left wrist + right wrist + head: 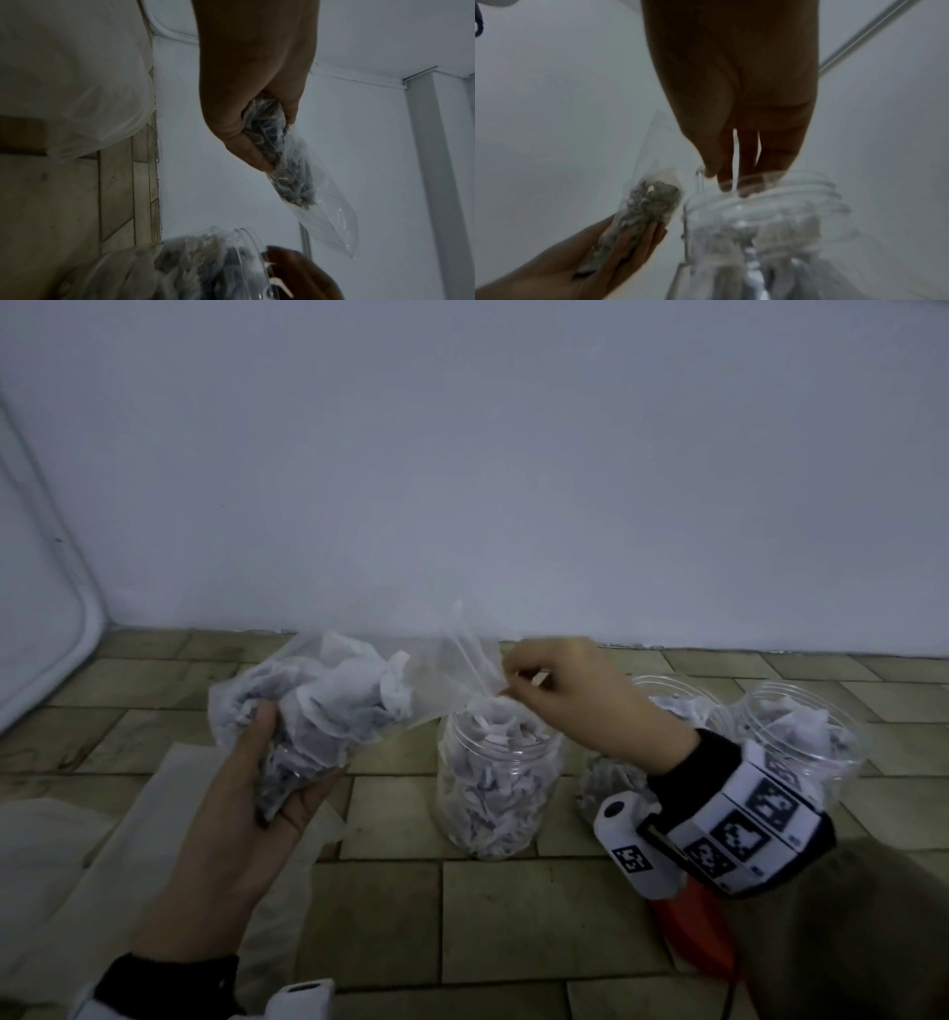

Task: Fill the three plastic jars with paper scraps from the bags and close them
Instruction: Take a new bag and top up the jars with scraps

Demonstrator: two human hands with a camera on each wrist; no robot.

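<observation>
The filling step is in hand, and by the look of it nearly done. The left hand [257,778] is gripping a clear plastic bag of paper scraps [318,706], fingers and thumb curled round its lower part, and is tipping it so the open mouth is hanging over the near jar [495,788], which is standing on the tiled floor [513,916]. The right hand [560,695] is hovering at that jar's mouth with its fingertips together, pinching what is probably the bag's lip and a scrap or two; motion blur in the right wrist view is making it hard to tell which.

The near jar is looking packed to its neck with scraps. I judge the next move calls for tucking the last scraps under the rim, so nothing is fouling the thread, then putting the bag down and finding the lids.

Counted: three clear plastic jars, namely the near one, a middle jar [672,706] partly hidden behind the right wrist, and a far-right jar [801,737]; all three are holding scraps and standing open. One bag is in the hands. Pale flattened sheets [77,865], possibly emptied bags, are lying on the floor to the left; I cannot tell how many. No lid is showing in any view. A red object [703,937] is lying under the right wrist.
</observation>
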